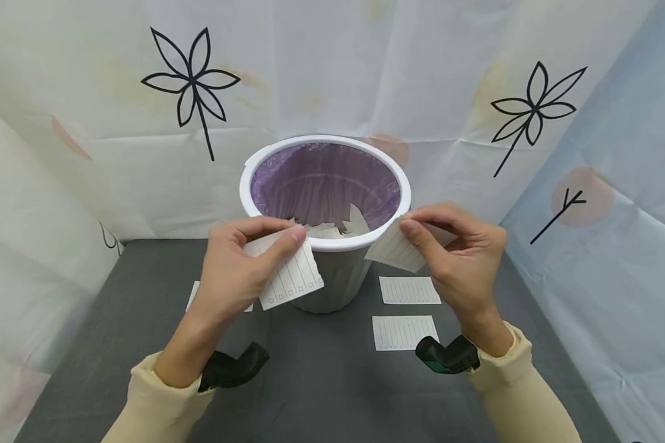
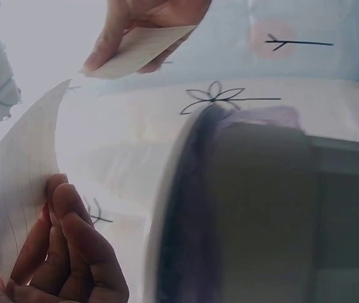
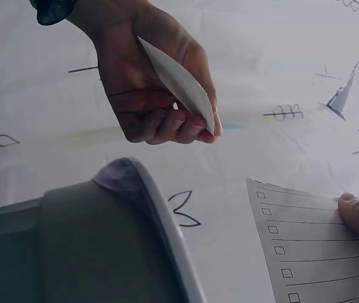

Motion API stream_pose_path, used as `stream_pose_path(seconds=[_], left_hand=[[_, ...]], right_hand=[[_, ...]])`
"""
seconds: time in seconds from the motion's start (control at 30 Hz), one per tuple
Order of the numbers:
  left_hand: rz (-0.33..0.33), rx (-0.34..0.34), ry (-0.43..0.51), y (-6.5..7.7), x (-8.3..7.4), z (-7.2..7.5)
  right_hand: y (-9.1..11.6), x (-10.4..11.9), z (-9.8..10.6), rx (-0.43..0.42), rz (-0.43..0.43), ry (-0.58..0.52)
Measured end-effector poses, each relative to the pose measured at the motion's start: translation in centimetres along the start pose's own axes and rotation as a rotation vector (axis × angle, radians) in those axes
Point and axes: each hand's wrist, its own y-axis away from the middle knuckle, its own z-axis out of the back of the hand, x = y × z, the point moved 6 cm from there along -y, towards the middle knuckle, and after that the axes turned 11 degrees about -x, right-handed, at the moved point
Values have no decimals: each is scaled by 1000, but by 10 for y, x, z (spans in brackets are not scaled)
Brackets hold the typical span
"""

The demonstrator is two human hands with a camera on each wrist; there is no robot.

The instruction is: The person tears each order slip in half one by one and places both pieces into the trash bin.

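- Left of centre, a ruled paper piece [image 1: 290, 277] is pinched, fingers nearly closed, by the left hand [image 1: 234, 274].
- Right of centre, a second paper piece [image 1: 394, 249] is pinched just as tightly by the right hand [image 1: 465, 261].
- Paper scraps [image 1: 328, 232] are contained in the central bin [image 1: 338, 244].
- Below right of centre, two ruled cards [image 1: 410, 290] are laid on the dark table [image 1: 321, 387].

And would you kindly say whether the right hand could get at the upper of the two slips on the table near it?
Probably yes: nothing lies on the upper slip, though the right hand pinches lined paper it may need to release first.
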Motion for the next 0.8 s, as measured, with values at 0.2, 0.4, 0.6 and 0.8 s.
stream_pose_path(seconds=[0.2,0.4,0.6,0.8], left_hand=[[-2,-26,190,-28,-17,1],[-2,-49,402,-58,-29,-3],[75,-73,499,-84,-28,-8],[177,-85,546,-109,-11,-14]], right_hand=[[-26,-11,-1,-66,-56,-22],[-50,-28,-7,-123,-146,-149],[-70,-50,-15,-110,-161,-117],[-88,-79,-24,-126,-251,-153]])
